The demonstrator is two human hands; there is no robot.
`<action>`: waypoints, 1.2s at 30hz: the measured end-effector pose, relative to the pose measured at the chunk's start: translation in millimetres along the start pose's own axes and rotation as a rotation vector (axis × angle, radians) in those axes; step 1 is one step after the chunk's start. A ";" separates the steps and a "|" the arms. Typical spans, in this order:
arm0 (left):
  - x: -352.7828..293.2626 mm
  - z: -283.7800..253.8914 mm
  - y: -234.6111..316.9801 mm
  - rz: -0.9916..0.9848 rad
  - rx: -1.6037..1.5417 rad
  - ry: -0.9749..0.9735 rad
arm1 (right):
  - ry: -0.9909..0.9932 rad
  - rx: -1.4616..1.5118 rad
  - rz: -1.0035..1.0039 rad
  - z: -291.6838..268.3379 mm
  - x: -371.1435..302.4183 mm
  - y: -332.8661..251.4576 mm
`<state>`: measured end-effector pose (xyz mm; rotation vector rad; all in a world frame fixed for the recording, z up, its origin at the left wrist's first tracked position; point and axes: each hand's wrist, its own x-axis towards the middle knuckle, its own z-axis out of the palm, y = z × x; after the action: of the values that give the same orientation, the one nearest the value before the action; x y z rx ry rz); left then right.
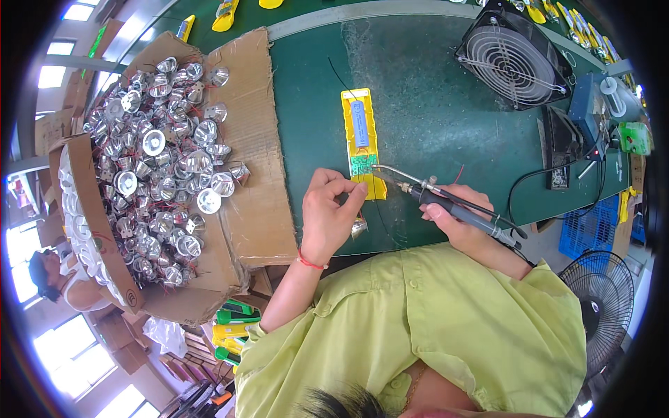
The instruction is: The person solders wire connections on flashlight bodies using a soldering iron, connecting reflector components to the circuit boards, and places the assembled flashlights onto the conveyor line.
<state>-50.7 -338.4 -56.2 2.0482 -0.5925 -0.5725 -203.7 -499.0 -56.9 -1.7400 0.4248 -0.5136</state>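
A yellow plastic housing (372,130) lies lengthwise on the green bench, with a blue cylindrical battery (359,124) in it. Below the battery sits a green circuit board (362,164). My right hand (456,211) is closed round a soldering iron (453,207) with a thin metal tube along it, its tip over the board's right edge. Thumb and forefinger of my left hand (332,210) pinch together at the housing's lower left, beside the board; what they hold is too small to make out. A silvery reflector cup (359,227) shows partly behind that hand.
At left, a cardboard box (254,153) holds many silvery reflector cups (160,164) with wires. A square fan (512,59) stands at the back right, near a blue box-shaped unit (587,104) and a black stand (559,146). The iron's black cable (514,191) runs right.
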 end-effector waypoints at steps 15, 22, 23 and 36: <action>4.2 -1.7 4.0 -0.053 -0.035 -0.024 | 0.032 0.123 0.071 -8.8 -3.4 -7.4; 5.2 -1.3 4.7 -0.066 -0.040 -0.043 | 0.064 0.153 0.065 -13.4 -8.2 4.8; 5.4 -1.1 4.1 -0.061 -0.037 -0.042 | 0.069 0.147 0.045 -13.9 -8.2 7.2; 6.5 -13.5 1.7 -0.098 -0.188 0.188 | 0.211 0.192 0.041 -39.7 8.5 15.0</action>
<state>-37.8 -334.6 -49.2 1.9329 -0.3165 -0.4677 -218.6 -539.2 -62.9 -1.4954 0.5411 -0.6890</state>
